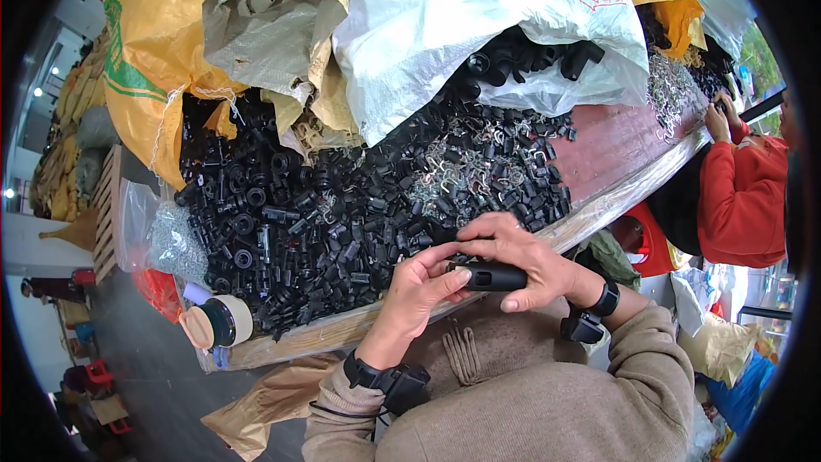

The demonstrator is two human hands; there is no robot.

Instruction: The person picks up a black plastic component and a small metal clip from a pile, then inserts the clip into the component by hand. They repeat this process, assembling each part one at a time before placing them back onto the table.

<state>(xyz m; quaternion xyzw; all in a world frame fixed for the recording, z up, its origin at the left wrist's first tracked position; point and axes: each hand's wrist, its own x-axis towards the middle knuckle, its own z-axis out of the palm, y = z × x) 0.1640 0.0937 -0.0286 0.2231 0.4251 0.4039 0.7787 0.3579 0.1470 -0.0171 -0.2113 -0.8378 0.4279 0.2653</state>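
Apparently at a handling or fitting step, working one smooth black part [496, 277] with both hands; next, probably calls for steadying the left end while adjusting the right. Pinching the left end between thumb and curled fingers of the left hand [421, 289]; arching the right hand's [540, 263] fingers over the top, with thumb below and right end tucked into the crook (cannot tell how firmly). Held close by the wooden edge of the tabletop [299, 339], nearer than the heap of small parts [359, 235].

2 hands [543, 263] close together, fingers [489, 246] bent, (thumbs [518, 300] visible)
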